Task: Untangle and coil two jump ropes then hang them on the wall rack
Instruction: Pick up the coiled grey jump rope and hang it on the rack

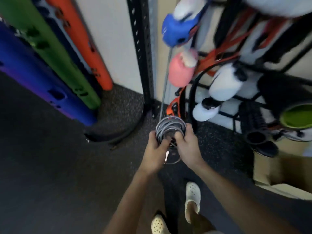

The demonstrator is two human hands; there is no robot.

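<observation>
A coil of thin grey jump rope [169, 126] is held in front of me above the dark floor. My left hand [156, 149] grips the coil's left side with curled fingers. My right hand [186, 144] grips its right side, thumb over the loops. A loose loop of the rope [173, 162] hangs below, between my wrists. The black wall rack [236, 85] rises just beyond the coil, crowded with hanging gear. I cannot tell the second rope apart from the first.
A black perforated upright [143, 53] stands left of the rack. Purple [42, 92], green [55, 53] and orange [84, 43] foam pads lean on the wall at left. A black cable [118, 135] lies on the floor. A cardboard box [283, 176] sits at right.
</observation>
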